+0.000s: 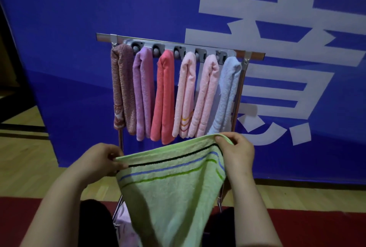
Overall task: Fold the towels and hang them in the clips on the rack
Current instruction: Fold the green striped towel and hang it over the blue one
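A big blue wall point(79, 48) with white writing is standing far beyond both hands. A wooden floor point(29, 167) is lying out past the left hand, and a red mat point(19, 217) is showing lower down, beside the left arm. Just beyond the hands, a metal rack point(255, 55) is standing, its bar running side to side. Six folded towels point(163, 96) are hanging straight down from it in a row, from brown above the left hand to light blue above the right hand. The green towel point(174, 197) is hanging between the hands, in front of the rack. Its top edge is stretching from hand to hand, tilting up toward the right hand, and its stripes are running the same way. The rest is dropping down, and its bottom is getting cut off, so its full length is hard to tell. The left hand point(99, 159) is pinching the left corner. The right hand point(237, 153) is pinching the right corner. Small grey clips point(136, 46) are sitting along the bar, partly hiding behind the towels. Something pale purple point(122, 225) is peeking out under the left arm, too unclear to name.
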Available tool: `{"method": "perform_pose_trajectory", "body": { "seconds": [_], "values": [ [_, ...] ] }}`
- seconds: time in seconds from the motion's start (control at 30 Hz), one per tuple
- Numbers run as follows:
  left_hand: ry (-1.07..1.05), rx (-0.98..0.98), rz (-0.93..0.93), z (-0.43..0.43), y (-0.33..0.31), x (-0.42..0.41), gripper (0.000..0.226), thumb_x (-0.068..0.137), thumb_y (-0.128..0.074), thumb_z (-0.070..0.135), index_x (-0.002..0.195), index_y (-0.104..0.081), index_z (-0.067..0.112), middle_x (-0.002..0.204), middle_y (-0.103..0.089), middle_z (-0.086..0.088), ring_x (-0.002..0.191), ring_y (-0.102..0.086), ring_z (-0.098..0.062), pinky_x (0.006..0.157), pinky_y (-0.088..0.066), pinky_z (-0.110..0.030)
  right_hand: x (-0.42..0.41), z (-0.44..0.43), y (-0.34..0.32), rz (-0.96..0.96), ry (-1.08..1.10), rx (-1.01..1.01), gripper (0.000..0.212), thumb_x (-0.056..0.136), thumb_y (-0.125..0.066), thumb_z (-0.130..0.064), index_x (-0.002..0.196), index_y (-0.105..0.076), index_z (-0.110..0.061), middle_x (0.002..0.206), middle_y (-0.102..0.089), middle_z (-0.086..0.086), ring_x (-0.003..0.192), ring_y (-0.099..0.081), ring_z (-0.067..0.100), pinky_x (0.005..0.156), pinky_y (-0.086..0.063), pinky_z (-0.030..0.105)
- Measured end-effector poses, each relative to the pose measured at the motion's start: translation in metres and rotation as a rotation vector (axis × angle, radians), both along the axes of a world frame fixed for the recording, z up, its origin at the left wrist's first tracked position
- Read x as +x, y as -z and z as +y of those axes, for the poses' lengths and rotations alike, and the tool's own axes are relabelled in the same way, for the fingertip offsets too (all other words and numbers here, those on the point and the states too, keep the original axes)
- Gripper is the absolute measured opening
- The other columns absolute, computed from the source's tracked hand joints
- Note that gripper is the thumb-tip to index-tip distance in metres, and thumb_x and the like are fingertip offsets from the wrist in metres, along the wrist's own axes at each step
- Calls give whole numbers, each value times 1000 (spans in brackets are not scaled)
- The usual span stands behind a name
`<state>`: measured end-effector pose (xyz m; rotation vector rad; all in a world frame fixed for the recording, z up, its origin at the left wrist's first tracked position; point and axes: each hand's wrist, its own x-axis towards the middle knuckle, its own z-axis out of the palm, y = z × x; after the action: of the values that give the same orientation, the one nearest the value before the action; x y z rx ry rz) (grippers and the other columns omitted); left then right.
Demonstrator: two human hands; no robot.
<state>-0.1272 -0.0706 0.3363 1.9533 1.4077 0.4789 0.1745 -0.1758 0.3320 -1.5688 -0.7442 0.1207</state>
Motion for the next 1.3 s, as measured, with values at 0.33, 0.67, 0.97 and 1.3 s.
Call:
{"method": "perform_pose_trajectory", "body": {
  "seconds": [0.33,0.67,0.97,1.3],
  "values": [
    [-330,769,-350,-1,-10,11,16,88,-69,7,97,-74,19,87,-63,3,71,-52,-9,64,-39,-8,12,-9,-2,-284,163,82,12,88,-69,-7,95,-75,-14,89,-66,-4,90,-59,13,81,-43,22],
    [-416,462,-653,2,-15,12,23,86,-74,12,76,-71,32,69,-71,11,47,-61,-8,53,-52,-22,17,-7,9,-180,194,-17,15,94,-63,-21,103,-74,-17,94,-70,3,91,-64,24,82,-54,38],
    [-280,357,-675,2,-11,2,10,84,-76,10,84,-77,21,75,-74,2,52,-64,-14,57,-57,-23,17,-14,0,-21,209,53,9,89,-72,-17,96,-76,-14,85,-71,1,81,-66,17,69,-50,23],
    [-351,413,-1062,-2,-25,17,20,96,-63,14,93,-75,30,82,-74,6,77,-69,-10,81,-58,-27,11,-13,-17,149,64,329,10,96,-62,-19,96,-71,-23,98,-74,2,94,-69,18,89,-56,35]
  ]
}}
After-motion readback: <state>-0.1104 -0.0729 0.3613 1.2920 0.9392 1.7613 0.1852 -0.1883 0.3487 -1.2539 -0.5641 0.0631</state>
